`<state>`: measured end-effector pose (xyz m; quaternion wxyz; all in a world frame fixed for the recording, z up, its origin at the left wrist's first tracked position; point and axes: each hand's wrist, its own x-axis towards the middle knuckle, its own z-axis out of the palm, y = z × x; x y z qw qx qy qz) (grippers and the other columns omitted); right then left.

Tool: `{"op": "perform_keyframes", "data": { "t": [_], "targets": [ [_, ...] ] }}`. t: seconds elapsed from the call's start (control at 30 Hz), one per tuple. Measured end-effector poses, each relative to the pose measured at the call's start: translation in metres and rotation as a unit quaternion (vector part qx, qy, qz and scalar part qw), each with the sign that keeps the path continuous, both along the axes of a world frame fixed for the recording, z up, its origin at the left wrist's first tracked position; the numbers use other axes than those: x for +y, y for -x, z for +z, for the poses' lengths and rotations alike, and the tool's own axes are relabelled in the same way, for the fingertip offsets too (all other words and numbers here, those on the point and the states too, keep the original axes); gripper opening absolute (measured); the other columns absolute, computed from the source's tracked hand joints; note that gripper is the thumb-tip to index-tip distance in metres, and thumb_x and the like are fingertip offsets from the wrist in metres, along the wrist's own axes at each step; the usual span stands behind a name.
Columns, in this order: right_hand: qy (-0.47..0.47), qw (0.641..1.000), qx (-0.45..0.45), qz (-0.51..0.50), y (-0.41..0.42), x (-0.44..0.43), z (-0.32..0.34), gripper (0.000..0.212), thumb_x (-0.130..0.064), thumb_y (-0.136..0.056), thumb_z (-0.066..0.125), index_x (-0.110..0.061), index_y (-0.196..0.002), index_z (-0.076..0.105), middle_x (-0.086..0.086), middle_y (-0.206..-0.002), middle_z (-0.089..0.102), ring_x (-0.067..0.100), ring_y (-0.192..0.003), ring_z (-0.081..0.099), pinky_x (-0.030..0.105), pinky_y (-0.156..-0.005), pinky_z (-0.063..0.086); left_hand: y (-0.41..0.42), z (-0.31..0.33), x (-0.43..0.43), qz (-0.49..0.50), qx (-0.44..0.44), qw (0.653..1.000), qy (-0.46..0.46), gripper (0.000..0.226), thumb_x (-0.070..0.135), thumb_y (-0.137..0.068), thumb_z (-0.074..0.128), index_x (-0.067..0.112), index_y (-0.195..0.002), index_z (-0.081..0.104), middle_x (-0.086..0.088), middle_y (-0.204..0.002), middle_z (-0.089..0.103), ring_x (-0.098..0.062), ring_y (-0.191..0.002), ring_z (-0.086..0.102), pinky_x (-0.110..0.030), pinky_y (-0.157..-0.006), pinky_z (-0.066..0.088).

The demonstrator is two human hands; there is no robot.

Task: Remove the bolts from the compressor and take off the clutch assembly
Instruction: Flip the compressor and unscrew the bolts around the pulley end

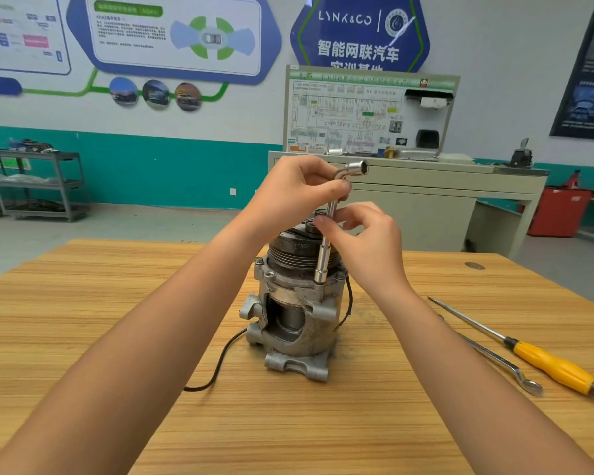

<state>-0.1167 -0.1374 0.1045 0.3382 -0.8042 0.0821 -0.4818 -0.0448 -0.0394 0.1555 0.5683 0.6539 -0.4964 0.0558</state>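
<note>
Now, left hand (pixel 295 193): fingers curled round socket wrench (pixel 324 264) bend.
Right hand (pixel 367 248): pinches its shaft.
Compressor (pixel 309 337): wrench foot at 3 o'clock rim.

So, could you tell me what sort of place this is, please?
Most likely an automotive training workshop: a car-brand wall sign, a wiring-diagram training board on a bench, and a compressor on a wooden table with a socket wrench on it, a screwdriver and spanner alongside.
</note>
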Motion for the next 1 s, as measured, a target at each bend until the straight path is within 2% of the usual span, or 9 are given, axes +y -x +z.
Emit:
{"op": "perform_keyframes", "data": {
  "t": [0.07,0.13,0.27,0.33,0.4,0.5,0.7,0.83,1.0],
  "targets": [
    [-0.007,1.0,0.012,0.029,0.0,0.0,0.002,0.013,-0.025,-0.083,0.068,-0.018,-0.074,0.062,-0.013,-0.086,0.051,-0.007,-0.077,0.048,0.0,-0.064,0.031,-0.001,0.0,0.001,-0.005,0.005,1.0,-0.004,0.006,0.018,-0.087,0.066,0.016,-0.084,0.061,-0.007,-0.086,0.071,-0.01,-0.079,0.065,-0.025,-0.079,0.051],
    [-0.022,0.998,0.026,0.059,0.001,-0.001,0.003,0.008,-0.024,-0.085,0.065,-0.02,-0.078,0.063,-0.013,-0.092,0.051,-0.005,-0.083,0.048,-0.002,-0.066,0.031,-0.002,0.0,0.005,-0.041,0.001,0.998,-0.038,0.003,0.019,-0.092,0.059,0.018,-0.09,0.061,0.004,-0.084,0.071,-0.003,-0.08,0.065,-0.018,-0.077,0.05],
    [-0.007,0.994,0.081,0.073,0.002,-0.005,0.007,0.01,-0.028,-0.09,0.058,-0.025,-0.088,0.067,-0.008,-0.099,0.05,0.003,-0.084,0.048,0.013,-0.068,0.035,-0.006,0.002,0.009,-0.064,0.033,0.995,-0.072,0.013,0.016,-0.094,0.054,0.021,-0.097,0.067,0.01,-0.089,0.073,-0.002,-0.091,0.066,-0.022,-0.085,0.05],
    [0.024,0.996,0.084,0.028,0.001,-0.005,0.007,0.014,-0.033,-0.088,0.059,-0.024,-0.089,0.069,-0.007,-0.09,0.049,0.001,-0.072,0.045,0.018,-0.064,0.035,-0.006,0.003,0.006,-0.034,0.037,0.998,-0.047,0.009,0.016,-0.09,0.061,0.02,-0.086,0.068,0.008,-0.083,0.073,-0.001,-0.085,0.067,-0.019,-0.084,0.051],
    [0.033,0.998,0.051,-0.018,0.002,-0.004,0.006,0.012,-0.038,-0.082,0.066,-0.026,-0.08,0.065,-0.01,-0.078,0.048,0.001,-0.065,0.044,0.01,-0.058,0.033,-0.005,0.003,0.002,-0.004,0.035,0.999,-0.028,0.009,0.017,-0.086,0.067,0.019,-0.077,0.066,0.008,-0.076,0.073,0.0,-0.076,0.066,-0.015,-0.076,0.05],
    [0.02,0.999,0.03,-0.013,0.003,-0.003,0.006,0.016,-0.033,-0.078,0.071,-0.02,-0.074,0.063,-0.008,-0.067,0.048,0.003,-0.058,0.043,0.012,-0.053,0.032,-0.004,0.0,-0.001,0.005,0.035,0.999,-0.021,0.01,0.021,-0.084,0.07,0.017,-0.077,0.063,0.008,-0.073,0.072,0.002,-0.071,0.065,-0.011,-0.065,0.046],
    [-0.04,0.993,0.063,0.092,0.007,-0.004,0.012,0.01,-0.021,-0.085,0.065,-0.02,-0.076,0.069,0.001,-0.064,0.058,0.009,-0.058,0.046,0.026,-0.059,0.038,-0.008,-0.004,0.005,-0.088,0.062,0.991,-0.076,0.015,0.016,-0.094,0.054,0.025,-0.094,0.066,0.011,-0.089,0.073,-0.005,-0.097,0.066,-0.025,-0.093,0.048],
    [-0.014,0.996,0.061,0.063,0.005,-0.002,0.008,0.019,-0.027,-0.083,0.067,-0.012,-0.07,0.067,0.001,-0.056,0.053,0.008,-0.052,0.041,0.023,-0.054,0.034,-0.007,-0.007,0.002,-0.057,0.063,0.996,-0.033,0.006,0.014,-0.089,0.062,0.019,-0.088,0.067,0.012,-0.079,0.073,0.001,-0.082,0.067,-0.011,-0.076,0.049],
    [-0.009,0.999,0.047,-0.013,0.002,0.0,0.004,0.025,-0.036,-0.074,0.074,-0.02,-0.068,0.056,-0.01,-0.053,0.046,0.004,-0.049,0.04,0.011,-0.046,0.033,-0.004,-0.011,-0.006,0.031,-0.005,0.999,0.022,0.012,0.017,-0.079,0.074,0.022,-0.074,0.064,0.009,-0.071,0.069,0.001,-0.066,0.064,-0.016,-0.067,0.05]
  ]
}}
